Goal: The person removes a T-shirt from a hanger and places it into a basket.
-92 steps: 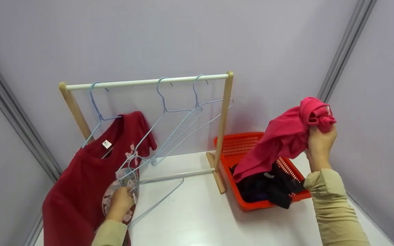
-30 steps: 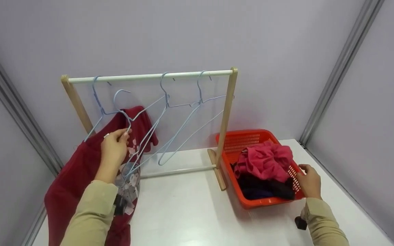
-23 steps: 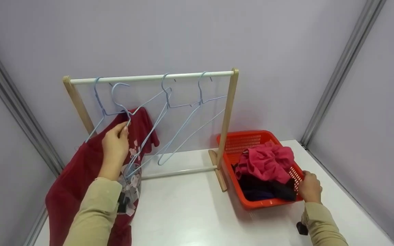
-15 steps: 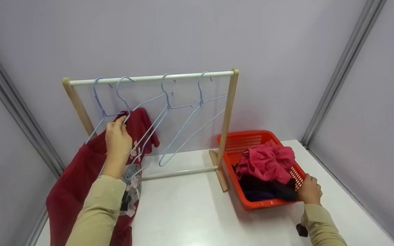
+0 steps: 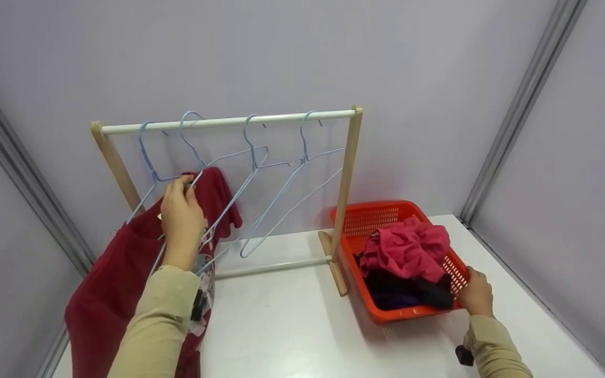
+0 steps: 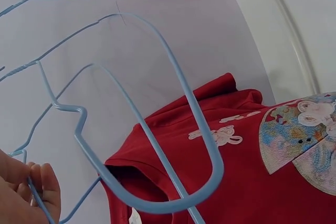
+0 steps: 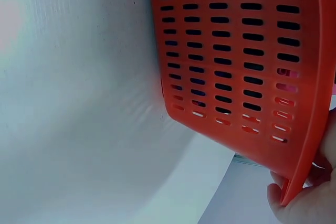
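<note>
My left hand pinches a light blue wire hanger just below its neck, the hook reaching over the rack's white rail. In the left wrist view, finger and thumb hold the blue wire. A dark red T-shirt hangs from another blue hanger at the left, partly behind my left arm. My right hand grips the near right rim of a red plastic basket; its fingers curl over the rim in the right wrist view. A bunched pink garment lies in the basket on black clothes.
Two bare blue hangers, a middle one and a right one, hang on the rail. The rack's right wooden post stands beside the basket on the white table. Pale walls enclose the back and sides.
My left hand has raised the hanger, and its hook now reaches over the rail. The pink garment, earlier held up in my right hand, lies in the basket; that hand has come to the basket's rim.
</note>
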Tool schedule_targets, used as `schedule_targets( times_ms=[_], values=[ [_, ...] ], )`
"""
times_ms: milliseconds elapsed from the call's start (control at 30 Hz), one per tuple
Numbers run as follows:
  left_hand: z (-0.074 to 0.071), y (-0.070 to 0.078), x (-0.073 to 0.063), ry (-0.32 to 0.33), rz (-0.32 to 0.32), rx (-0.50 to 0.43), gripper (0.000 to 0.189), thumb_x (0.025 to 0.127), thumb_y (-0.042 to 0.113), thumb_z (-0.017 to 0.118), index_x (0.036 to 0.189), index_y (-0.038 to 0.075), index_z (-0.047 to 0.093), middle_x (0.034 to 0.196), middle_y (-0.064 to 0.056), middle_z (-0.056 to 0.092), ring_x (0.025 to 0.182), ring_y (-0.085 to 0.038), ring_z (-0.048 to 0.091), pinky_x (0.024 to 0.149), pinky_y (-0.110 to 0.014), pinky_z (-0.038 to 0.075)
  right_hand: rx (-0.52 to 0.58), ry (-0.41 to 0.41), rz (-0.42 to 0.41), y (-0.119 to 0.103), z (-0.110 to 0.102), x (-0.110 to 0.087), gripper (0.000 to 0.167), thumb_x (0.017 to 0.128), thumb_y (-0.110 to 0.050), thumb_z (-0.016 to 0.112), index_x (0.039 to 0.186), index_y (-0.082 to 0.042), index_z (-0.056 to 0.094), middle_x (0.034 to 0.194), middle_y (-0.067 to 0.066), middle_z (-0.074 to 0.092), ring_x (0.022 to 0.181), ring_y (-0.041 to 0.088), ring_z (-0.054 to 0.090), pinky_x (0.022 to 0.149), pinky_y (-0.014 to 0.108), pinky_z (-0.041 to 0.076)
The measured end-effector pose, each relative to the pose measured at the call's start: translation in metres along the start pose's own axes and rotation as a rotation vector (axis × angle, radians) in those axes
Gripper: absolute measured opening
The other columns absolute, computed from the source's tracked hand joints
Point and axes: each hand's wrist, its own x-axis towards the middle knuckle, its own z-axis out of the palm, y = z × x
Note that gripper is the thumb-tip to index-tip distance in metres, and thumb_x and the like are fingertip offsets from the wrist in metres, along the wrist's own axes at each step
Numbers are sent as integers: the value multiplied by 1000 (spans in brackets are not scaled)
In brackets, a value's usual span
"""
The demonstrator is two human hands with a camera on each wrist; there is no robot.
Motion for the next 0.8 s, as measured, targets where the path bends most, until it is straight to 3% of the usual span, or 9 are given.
schedule_targets(
  times_ms=[233, 467, 567, 667, 800],
  values=[
    [3, -9, 2, 28, 48, 12, 33, 101, 3, 37, 129, -1, 53, 125, -24, 53, 119, -38, 51, 106, -48, 42, 22, 9, -82, 10, 0, 0, 53, 83, 9, 41, 134, 21, 34, 128, 46, 39, 120, 59, 39, 104, 63, 32],
    [5, -16, 4, 64, 89, 9, 31, 99, -3, 39, 125, -6, 56, 124, -27, 52, 121, -41, 50, 108, -47, 39, 137, 50, -25, 17, 1, -4, 52, 85, 7, 34, 137, 15, 35, 137, 42, 36, 127, 55, 36, 108, 59, 30],
    [3, -16, 1, 85, 113, 53, 31, 98, -2, 40, 125, -6, 56, 124, -27, 51, 121, -41, 47, 108, -48, 38, 174, 89, -6, 18, 4, -4, 52, 85, 8, 35, 136, 13, 36, 136, 41, 37, 127, 54, 37, 108, 59, 31],
    [-2, -15, -3, 126, 175, 142, 30, 98, 1, 43, 124, -4, 57, 123, -25, 51, 119, -39, 46, 107, -48, 38, 207, 133, 14, 17, 6, -4, 52, 84, 9, 36, 135, 12, 38, 135, 40, 40, 125, 53, 39, 107, 59, 32],
    [-14, -12, -4, 214, 318, 260, 27, 96, 1, 46, 119, -5, 60, 119, -25, 53, 113, -40, 47, 102, -49, 38, 232, 169, 31, 16, 7, -3, 53, 82, 11, 36, 135, 11, 38, 134, 39, 42, 124, 52, 41, 107, 58, 32]
  ],
)
